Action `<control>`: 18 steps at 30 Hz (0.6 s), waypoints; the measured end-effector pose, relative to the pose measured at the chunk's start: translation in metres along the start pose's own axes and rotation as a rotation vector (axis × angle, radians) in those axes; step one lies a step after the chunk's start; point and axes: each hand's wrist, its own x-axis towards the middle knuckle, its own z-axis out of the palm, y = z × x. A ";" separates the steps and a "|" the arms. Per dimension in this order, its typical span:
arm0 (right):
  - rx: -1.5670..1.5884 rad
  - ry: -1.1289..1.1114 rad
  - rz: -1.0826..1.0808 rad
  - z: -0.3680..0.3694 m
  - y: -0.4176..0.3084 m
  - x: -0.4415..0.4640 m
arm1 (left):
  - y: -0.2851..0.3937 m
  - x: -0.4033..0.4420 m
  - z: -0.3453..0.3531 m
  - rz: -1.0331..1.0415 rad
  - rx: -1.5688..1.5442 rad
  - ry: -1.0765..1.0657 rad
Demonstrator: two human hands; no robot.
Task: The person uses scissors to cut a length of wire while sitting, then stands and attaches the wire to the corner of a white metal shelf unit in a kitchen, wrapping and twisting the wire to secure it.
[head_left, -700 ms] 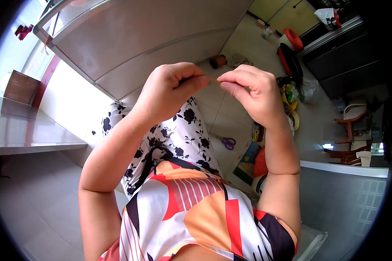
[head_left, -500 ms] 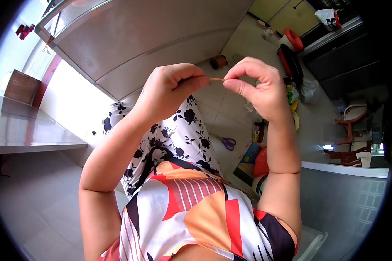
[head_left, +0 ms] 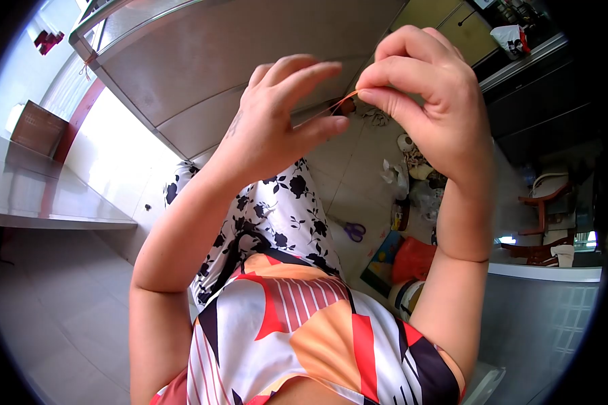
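Thread (head_left: 347,98) in pinch of right hand (head_left: 444,94)

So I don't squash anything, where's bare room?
Pale floor tiles are bare between the white, black-flowered trousers and whitish plastic bag; so are grey tiles beside the left arm. It's crowded around the flat blue-green board and rounded red thing. A thin orange strand lies between left hand and right hand.

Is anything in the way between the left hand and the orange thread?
Nothing that I can see. The thread runs from the right hand, which pinches it, toward the open gap between the left hand's thumb and fingers.
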 end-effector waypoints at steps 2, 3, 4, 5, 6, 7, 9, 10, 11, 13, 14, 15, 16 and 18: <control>0.067 -0.007 0.028 0.002 -0.004 0.004 | 0.008 0.008 0.000 0.092 -0.203 0.064; 0.078 0.006 0.041 0.004 -0.005 0.005 | 0.011 0.009 0.006 -0.044 -0.515 0.030; 0.089 0.021 0.052 0.005 -0.005 0.006 | 0.011 0.010 0.008 -0.120 -0.704 -0.034; 0.027 0.003 0.031 0.003 -0.005 0.007 | 0.009 0.012 0.008 -0.196 -0.892 -0.100; -0.035 -0.015 0.010 0.000 -0.004 0.008 | 0.008 0.014 0.009 -0.272 -1.079 -0.168; -0.097 -0.033 -0.009 -0.003 -0.003 0.008 | 0.007 0.014 0.013 -0.225 -0.969 -0.109; -0.192 -0.062 -0.047 -0.005 -0.003 0.008 | 0.006 0.017 0.005 -0.286 -0.783 -0.176; -0.237 -0.079 -0.064 -0.007 -0.003 0.006 | 0.007 0.019 0.002 -0.317 -0.692 -0.210; -0.242 -0.089 -0.043 -0.008 -0.004 0.005 | 0.008 0.022 0.001 -0.296 -0.715 -0.217; -0.252 -0.106 -0.006 -0.013 -0.006 0.005 | 0.009 0.029 -0.001 -0.250 -0.757 -0.225; -0.170 -0.091 0.085 -0.017 -0.007 0.005 | 0.009 0.033 -0.003 -0.248 -0.789 -0.244; -0.087 -0.075 0.176 -0.022 -0.007 0.003 | 0.009 0.038 -0.005 -0.247 -0.820 -0.265; -0.004 -0.058 0.268 -0.026 -0.004 0.000 | 0.009 0.041 -0.006 -0.245 -0.850 -0.286; 0.366 -0.009 0.306 -0.031 0.012 -0.009 | 0.009 0.045 -0.007 -0.270 -0.833 -0.296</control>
